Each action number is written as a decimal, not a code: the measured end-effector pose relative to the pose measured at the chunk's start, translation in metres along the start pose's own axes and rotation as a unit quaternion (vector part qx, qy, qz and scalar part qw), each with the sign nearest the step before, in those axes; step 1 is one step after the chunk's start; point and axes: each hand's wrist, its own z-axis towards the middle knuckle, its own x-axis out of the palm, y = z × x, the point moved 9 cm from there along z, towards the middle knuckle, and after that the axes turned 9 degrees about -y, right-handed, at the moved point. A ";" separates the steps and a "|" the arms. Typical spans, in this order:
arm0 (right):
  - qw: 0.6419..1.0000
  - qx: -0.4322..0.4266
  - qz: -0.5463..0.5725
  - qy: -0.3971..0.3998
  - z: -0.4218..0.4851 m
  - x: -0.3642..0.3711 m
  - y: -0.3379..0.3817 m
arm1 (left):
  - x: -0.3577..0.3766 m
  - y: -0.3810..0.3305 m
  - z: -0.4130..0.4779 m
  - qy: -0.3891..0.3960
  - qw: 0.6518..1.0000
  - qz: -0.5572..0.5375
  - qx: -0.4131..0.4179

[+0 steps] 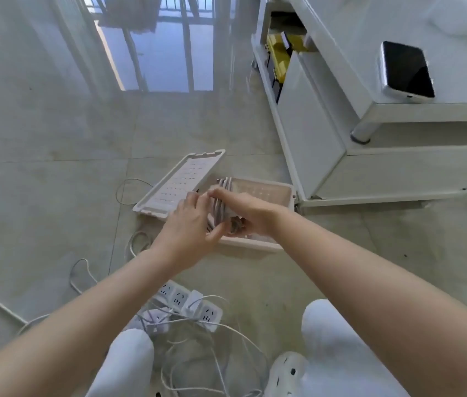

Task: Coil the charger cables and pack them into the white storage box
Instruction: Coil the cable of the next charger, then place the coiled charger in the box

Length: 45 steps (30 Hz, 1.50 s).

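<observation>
Both grips close on one coiled cable [221, 206]. The left hand [189, 222] pinches its loops from the side and the right hand [248, 214] clamps them, probably to stop the coil springing open. It hangs just above the white storage box [256, 245], with the lid [179, 179] off at the left for access. Loose cables [221, 353] tangle around a power strip [189, 305] on the floor. Fingers hide the plugs, and most of the box's inside cannot be seen.

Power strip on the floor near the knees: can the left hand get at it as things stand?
Probably not yet. The left hand and right hand both grip the coiled cable over the white box. The power strip lies in the open below the forearm, with only loose cables across it.
</observation>
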 end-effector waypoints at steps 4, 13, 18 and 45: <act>0.980 0.078 -0.097 -0.157 0.059 -0.053 -0.059 | 0.070 0.026 0.019 0.081 0.987 0.132 0.044; 0.945 0.119 -0.156 -0.262 0.135 -0.122 -0.123 | 0.184 0.059 0.044 0.174 0.965 0.193 0.047; 0.918 0.137 -0.220 -0.299 0.165 -0.133 -0.145 | 0.200 0.071 0.052 0.149 0.973 0.175 0.033; 0.827 -0.345 -0.417 0.151 0.068 0.094 -0.133 | 0.157 0.132 -0.026 0.106 0.990 0.078 0.048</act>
